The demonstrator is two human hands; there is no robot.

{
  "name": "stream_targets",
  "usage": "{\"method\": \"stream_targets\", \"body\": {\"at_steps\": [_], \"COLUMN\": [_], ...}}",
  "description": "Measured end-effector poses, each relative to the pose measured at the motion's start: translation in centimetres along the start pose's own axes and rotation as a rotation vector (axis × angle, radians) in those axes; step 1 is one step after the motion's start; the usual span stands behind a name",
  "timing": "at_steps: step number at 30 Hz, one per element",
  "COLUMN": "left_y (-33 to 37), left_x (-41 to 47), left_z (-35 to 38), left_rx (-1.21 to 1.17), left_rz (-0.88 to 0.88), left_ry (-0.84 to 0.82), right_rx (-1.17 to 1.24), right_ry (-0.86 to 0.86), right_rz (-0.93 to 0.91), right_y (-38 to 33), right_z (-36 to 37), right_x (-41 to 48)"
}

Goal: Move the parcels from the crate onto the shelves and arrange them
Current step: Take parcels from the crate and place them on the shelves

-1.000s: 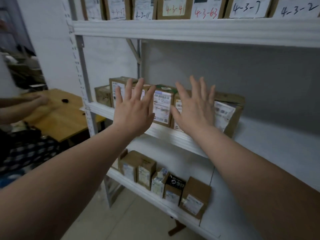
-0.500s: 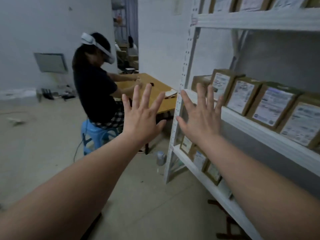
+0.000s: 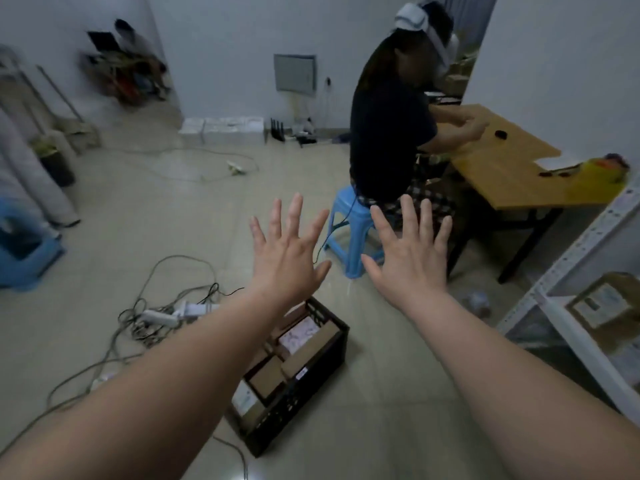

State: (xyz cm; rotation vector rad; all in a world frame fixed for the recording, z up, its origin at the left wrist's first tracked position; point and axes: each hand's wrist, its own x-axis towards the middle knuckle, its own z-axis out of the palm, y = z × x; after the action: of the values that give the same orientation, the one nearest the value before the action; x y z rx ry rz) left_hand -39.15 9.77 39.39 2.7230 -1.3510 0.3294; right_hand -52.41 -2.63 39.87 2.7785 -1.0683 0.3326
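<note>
A black plastic crate [image 3: 313, 379] stands on the floor below my arms, holding several brown cardboard parcels [image 3: 268, 377] and one with a white patterned label [image 3: 298, 336]. My left hand [image 3: 285, 254] and my right hand [image 3: 408, 252] are stretched out in front of me, fingers spread, empty, well above the crate. My left forearm hides part of the crate. The white metal shelves [image 3: 568, 282] stand at the right edge, with a labelled brown parcel [image 3: 602, 306] on a lower level.
A person in a headset [image 3: 388, 133] sits on a blue stool [image 3: 349, 233] at a wooden table [image 3: 512, 168] ahead. Cables and a power strip [image 3: 162, 317] lie on the floor left of the crate. A blue bin [image 3: 20, 251] stands far left.
My view has swung left and down, from the shelf parcels across the room to the crate on the floor. Both hands stay spread and empty in front of me.
</note>
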Motion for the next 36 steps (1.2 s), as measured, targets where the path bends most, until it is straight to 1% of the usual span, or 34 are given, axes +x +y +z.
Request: {"method": "stream_targets", "body": {"at_steps": [6,10,14,17,21,26,33,36], "left_y": [-9.0,-12.9,-16.0,-17.6,-19.0,-19.7,-21.9,-23.0], "left_x": [-2.7,-3.1,-1.7,0.5,4.4,7.9,10.8,12.8], "left_z": [4.0,7.1,10.5,13.4,17.2,21.7,26.6,28.6], "left_rx": [0.007,0.004,0.020,0.021,0.028,0.008,-0.007,-0.016], "left_rz": [-0.166,-0.237,-0.273,-0.284,-0.255,-0.239,-0.200,-0.171], "left_ry": [-0.147,-0.208,-0.269,-0.332,-0.425,-0.526,-0.669,-0.698], "right_rx": [-0.010,-0.024,-0.010,0.015,0.053,0.001,0.044,0.082], "right_ry": [-0.133,-0.212,-0.278,-0.349,-0.455,-0.560,-0.705,-0.742], "right_rz": [-0.142,-0.210,-0.241,-0.230,-0.171,-0.109,-0.050,0.015], "right_y": [-8.6,-12.1,-14.4,-15.4,-15.4,-14.6,-16.1,-16.7], "right_z": [5.4,9.2,13.5,16.9,21.1,26.3,30.4,31.6], "right_x": [1.6,3.3,5.9,8.1,11.2,14.4,16.6,17.1]}}
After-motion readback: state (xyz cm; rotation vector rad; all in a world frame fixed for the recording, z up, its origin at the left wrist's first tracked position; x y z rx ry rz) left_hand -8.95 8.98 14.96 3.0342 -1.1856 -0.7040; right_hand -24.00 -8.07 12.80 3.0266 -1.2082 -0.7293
